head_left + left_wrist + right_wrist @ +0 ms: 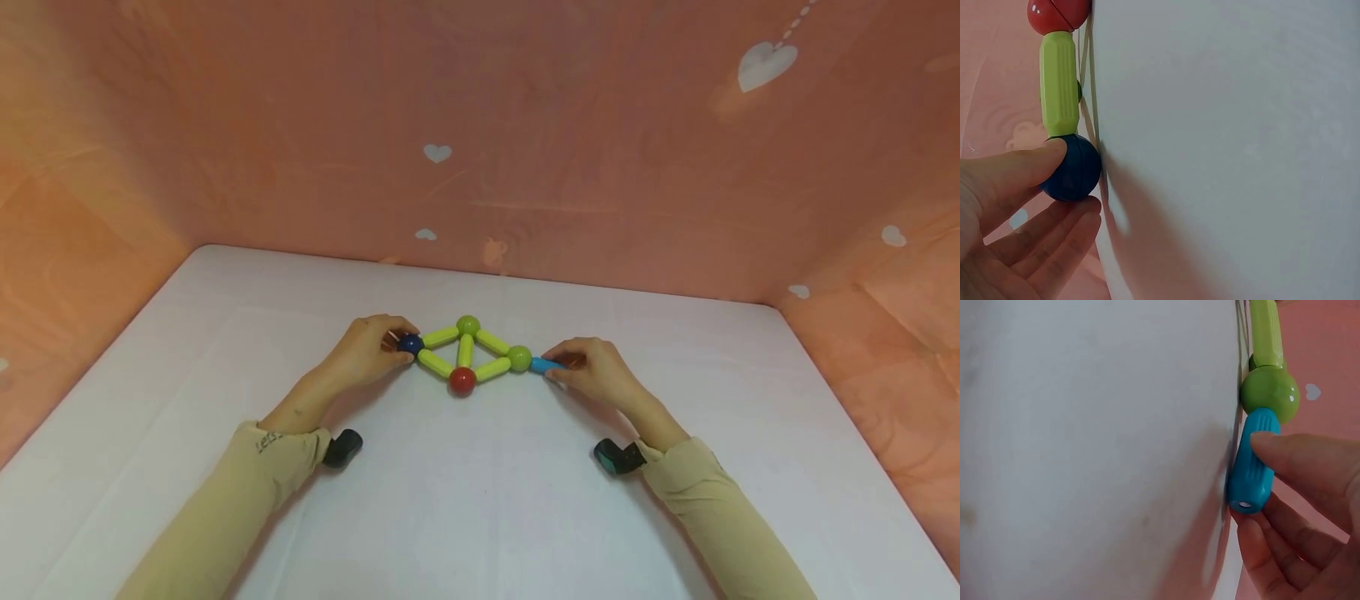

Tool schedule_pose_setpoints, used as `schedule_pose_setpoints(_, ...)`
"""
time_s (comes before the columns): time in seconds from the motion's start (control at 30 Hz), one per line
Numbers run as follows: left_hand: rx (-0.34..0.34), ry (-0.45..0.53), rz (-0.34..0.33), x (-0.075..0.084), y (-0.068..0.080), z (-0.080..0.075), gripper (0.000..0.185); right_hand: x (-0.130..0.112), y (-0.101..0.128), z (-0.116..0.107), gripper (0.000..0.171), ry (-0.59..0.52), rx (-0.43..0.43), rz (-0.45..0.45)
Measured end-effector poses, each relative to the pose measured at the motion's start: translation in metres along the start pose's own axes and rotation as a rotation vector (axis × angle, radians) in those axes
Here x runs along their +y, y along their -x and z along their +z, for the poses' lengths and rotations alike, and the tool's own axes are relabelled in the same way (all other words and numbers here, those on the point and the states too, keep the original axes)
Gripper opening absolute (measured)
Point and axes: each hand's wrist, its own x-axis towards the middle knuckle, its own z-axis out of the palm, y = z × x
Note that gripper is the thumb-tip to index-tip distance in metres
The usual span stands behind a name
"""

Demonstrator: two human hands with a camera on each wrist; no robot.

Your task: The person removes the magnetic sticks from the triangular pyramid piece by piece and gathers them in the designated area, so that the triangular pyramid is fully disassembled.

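A flat diamond of lime-green rods [465,350] and balls lies on the white table [480,500]. Its corners are a blue ball [410,343] [1072,167], a green ball [468,325] at the back, a red ball [462,381] [1057,15] at the front and a green ball [519,358] [1270,392] at the right. My left hand [375,346] pinches the blue ball between thumb and fingers. My right hand [588,371] pinches a blue rod [546,364] [1252,462] whose end touches the right green ball.
Orange cloth walls [480,142] with white hearts close in the table at the back and both sides. A dark wrist camera [342,447] sits at each cuff.
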Motion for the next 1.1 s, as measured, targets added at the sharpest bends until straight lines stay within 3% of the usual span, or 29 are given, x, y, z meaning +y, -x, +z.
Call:
schedule_pose_setpoints(0.2,0.022,0.003,0.032,-0.0005,0.0007,-0.0015,0.027,0.0008,-0.0016,-0.0006,0.02,0.012,-0.013,-0.014)
schedule_pose_setpoints(0.47,0.0,0.018,-0.037,-0.0011,-0.0006,0.0002,0.03,0.004,-0.0052,0.0002,0.019,0.025,-0.021,-0.026)
schedule_pose_setpoints(1.1,0.011,0.044,-0.049,-0.0021,-0.0009,0.0057,0.03,-0.0032,-0.0081,-0.0007,0.023,-0.024,-0.015,-0.031)
